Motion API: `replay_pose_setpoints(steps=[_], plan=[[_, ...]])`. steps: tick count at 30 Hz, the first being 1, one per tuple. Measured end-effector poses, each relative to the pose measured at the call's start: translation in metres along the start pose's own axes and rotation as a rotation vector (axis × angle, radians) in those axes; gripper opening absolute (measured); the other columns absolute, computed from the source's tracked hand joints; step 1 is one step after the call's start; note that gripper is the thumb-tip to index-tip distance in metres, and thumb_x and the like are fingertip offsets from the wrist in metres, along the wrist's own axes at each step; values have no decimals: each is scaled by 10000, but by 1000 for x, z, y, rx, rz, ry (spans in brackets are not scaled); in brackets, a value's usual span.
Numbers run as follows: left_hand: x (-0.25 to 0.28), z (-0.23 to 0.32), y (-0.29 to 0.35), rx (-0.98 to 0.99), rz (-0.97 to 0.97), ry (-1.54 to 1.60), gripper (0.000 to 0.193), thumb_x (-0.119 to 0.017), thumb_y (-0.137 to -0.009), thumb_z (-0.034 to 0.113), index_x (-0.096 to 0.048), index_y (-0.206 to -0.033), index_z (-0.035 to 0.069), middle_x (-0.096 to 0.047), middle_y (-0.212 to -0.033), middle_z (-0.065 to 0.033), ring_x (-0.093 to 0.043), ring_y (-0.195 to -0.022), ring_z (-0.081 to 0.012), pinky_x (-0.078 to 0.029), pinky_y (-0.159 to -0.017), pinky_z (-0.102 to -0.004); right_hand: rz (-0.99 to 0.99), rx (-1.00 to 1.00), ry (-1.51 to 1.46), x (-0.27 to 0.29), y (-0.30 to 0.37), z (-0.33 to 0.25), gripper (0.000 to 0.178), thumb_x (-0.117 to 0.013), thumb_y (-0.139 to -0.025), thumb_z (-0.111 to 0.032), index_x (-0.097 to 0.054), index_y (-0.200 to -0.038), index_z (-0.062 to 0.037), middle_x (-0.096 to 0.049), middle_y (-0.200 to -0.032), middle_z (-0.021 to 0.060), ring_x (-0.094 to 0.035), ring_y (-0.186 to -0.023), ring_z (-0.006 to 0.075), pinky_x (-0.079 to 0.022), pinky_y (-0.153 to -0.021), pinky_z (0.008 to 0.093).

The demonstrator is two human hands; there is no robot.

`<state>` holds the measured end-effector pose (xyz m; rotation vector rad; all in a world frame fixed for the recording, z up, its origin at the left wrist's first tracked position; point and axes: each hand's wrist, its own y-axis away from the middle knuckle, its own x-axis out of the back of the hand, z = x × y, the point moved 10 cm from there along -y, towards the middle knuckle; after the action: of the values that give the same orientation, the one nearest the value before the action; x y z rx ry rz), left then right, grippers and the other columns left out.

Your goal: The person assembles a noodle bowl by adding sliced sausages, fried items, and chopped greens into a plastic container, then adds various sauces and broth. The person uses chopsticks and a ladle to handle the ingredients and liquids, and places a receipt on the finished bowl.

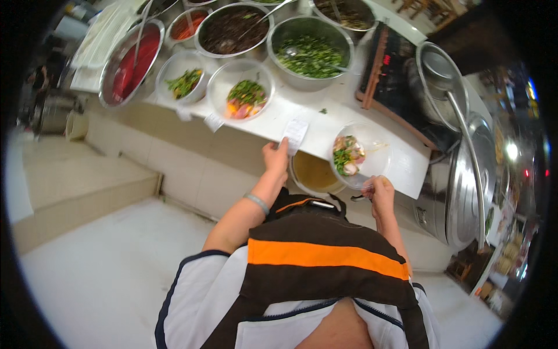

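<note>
My left hand (277, 157) pinches the near end of a white printed paper slip (296, 131) at the counter's front edge. A clear plastic bowl (378, 154) stands to the right, holding pale and pinkish pieces with chopped greens on one side. The fingers of my right hand (380, 189) grip this bowl's near rim. Left of the slip, another clear bowl (265, 78) contains orange and pink pieces topped with greens. Beside it, a third plastic bowl (197, 61) has greens in it. Two more paper slips hang at the counter edge below these bowls; one slip (214, 122) is nearest the middle bowl.
Behind are steel bowls of chopped greens (308, 85), dark shreds (232, 56) and red sauce (158, 42), several with spoons. A black cooker (395, 72) and a steel pot with a long-handled ladle (472, 145) occupy the right. Below the edge sits a tub of yellowish liquid (315, 172).
</note>
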<state>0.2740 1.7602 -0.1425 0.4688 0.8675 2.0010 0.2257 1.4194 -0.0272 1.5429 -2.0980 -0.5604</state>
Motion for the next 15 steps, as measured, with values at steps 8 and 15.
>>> replay_pose_setpoints(steps=[8,15], plan=[[-2,-5,-11,108,-87,12,826,-694,-832,415,-220,-1420,81,-526,-1151,-114,-521,-939,-218,-423,-682,-362,37,-17,-91,8,0,11,228,-562,-913,-223,-572,-766,-49,-619,-697,63,-575,-586,137,-473,-549,264],[3,-1,3,123,-107,17,877,-632,-871,445,-97,-1469,90,-320,-1404,-170,-412,-1210,-313,-396,-885,-427,25,30,-108,9,-3,7,282,-564,-935,-293,-567,-795,-48,-605,-695,56,-569,-596,125,-465,-550,260]])
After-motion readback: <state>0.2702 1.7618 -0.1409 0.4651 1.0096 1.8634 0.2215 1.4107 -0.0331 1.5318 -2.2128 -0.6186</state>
